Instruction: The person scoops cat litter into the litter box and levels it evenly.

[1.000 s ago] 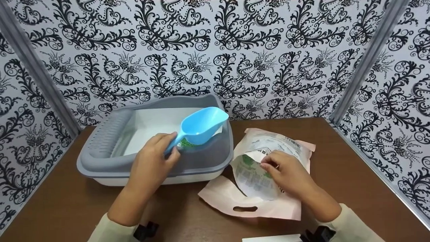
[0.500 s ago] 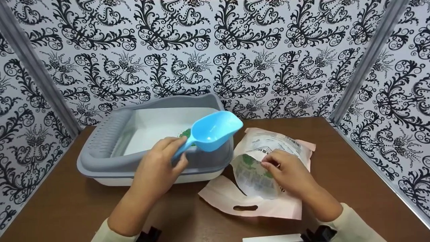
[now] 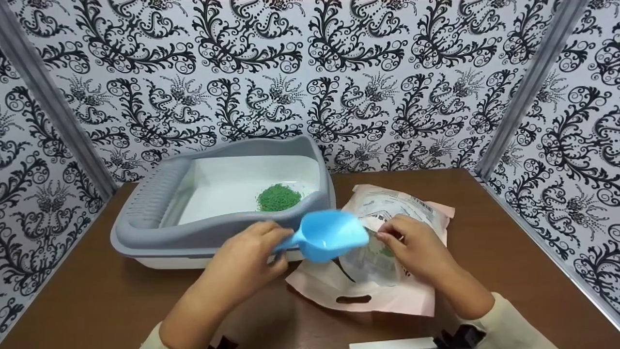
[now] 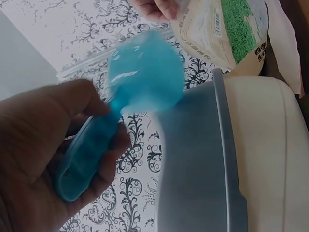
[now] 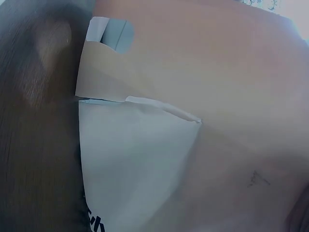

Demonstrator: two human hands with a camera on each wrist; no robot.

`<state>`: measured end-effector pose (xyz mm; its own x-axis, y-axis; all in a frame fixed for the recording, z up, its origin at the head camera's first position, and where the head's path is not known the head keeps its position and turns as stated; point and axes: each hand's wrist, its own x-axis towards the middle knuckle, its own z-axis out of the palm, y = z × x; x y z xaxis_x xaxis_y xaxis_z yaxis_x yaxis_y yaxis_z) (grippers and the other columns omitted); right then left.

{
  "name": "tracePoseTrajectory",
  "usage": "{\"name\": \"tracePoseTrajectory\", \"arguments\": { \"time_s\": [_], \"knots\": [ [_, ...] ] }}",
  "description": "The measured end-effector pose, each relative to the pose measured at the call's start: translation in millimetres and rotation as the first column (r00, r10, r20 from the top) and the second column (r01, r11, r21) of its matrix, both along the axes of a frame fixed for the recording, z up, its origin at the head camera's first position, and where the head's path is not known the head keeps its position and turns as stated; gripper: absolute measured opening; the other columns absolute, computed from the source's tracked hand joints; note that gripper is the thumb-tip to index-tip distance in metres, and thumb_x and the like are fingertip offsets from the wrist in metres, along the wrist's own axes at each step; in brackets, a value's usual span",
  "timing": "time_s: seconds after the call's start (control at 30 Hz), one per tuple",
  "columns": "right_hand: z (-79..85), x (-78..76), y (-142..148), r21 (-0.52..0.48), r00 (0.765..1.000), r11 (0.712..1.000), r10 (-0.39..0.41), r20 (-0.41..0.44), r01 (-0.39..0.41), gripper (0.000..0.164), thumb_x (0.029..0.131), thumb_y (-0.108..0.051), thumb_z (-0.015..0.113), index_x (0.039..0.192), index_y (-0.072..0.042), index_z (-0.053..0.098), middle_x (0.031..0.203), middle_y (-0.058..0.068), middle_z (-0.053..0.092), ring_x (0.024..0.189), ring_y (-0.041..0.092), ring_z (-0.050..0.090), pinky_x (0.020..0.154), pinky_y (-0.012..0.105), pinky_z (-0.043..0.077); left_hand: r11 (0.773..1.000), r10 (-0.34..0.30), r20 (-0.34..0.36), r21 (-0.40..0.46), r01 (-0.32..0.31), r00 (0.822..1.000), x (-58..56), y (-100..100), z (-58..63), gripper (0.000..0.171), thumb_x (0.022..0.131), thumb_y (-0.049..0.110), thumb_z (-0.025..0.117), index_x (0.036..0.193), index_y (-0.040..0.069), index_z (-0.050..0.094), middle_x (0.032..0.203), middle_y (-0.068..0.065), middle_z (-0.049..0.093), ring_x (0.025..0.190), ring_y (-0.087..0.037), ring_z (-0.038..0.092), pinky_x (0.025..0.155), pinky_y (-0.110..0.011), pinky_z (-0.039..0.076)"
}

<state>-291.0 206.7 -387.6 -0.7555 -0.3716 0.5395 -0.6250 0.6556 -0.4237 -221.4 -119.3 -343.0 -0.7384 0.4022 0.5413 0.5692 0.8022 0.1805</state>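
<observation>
My left hand [image 3: 244, 259] grips the handle of a light blue scoop [image 3: 329, 240], its bowl in front of the torn mouth of a pale pink bag [image 3: 358, 300]. No load shows in the bowl. The left wrist view has the fingers wrapped round the scoop handle [image 4: 84, 159]. At the bag's mouth, my right hand [image 3: 419, 247] pinches the edge of the opening between thumb and fingers. A grey and white litter box [image 3: 232, 228] stands to the left, with a heap of green granules [image 3: 278, 198] on its white floor. In the left wrist view, green granules [image 4: 239, 31] also appear on the bag's side.
A brown table [image 3: 503, 252] carries everything, with black-and-white patterned walls [image 3: 378, 87] behind and at the sides. A flat white strip [image 3: 392, 343] lies at the front edge. The litter box's raised grey rim stands close to the bag.
My left hand has brought the scoop from over the litter box rightward and down toward the bag's mouth, uncovering the green heap. My right hand has stayed at the opening.
</observation>
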Motion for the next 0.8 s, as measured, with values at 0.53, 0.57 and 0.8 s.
{"name": "tracePoseTrajectory", "arguments": {
  "time_s": [0.53,0.57,0.8],
  "knots": [
    [3.6,1.5,0.1,0.036,0.999,0.999,-0.032,0.029,0.031,0.006,0.086,-0.015,0.070,0.085,-0.020,0.068,0.080,-0.014,0.057,0.071,0.003,0.054,0.065,0.022,0.049,0.983,-0.088,0.137,-0.148,0.108,0.987,-9.2,25.8,-31.3,0.036,0.077,0.012,0.068,0.113,0.014,0.068,0.088,0.003,0.061,0.080,-0.014,0.058,0.067,-0.030,0.052],
    [4.0,1.5,0.2,0.037,0.999,0.999,-0.034,0.031,0.032,0.005,0.086,-0.016,0.070,0.085,-0.020,0.068,0.080,-0.014,0.058,0.071,0.003,0.054,0.065,0.022,0.049,0.982,-0.089,0.137,-0.155,0.110,0.987,-9.5,27.8,-33.7,0.034,0.076,0.011,0.068,0.110,0.014,0.068,0.087,0.003,0.061,0.079,-0.015,0.059,0.066,-0.030,0.052],
    [9.4,4.2,2.4,0.084,0.996,0.996,-0.022,0.088,0.015,0.006,0.086,-0.016,0.071,0.084,-0.021,0.068,0.077,-0.014,0.058,0.070,0.003,0.054,0.063,0.021,0.048,0.979,-0.093,0.116,-0.168,0.112,0.989,-11.5,34.8,-46.1,0.022,0.074,0.007,0.068,0.095,0.012,0.068,0.087,0.001,0.062,0.081,-0.019,0.061,0.068,-0.033,0.052]
  ]
}}
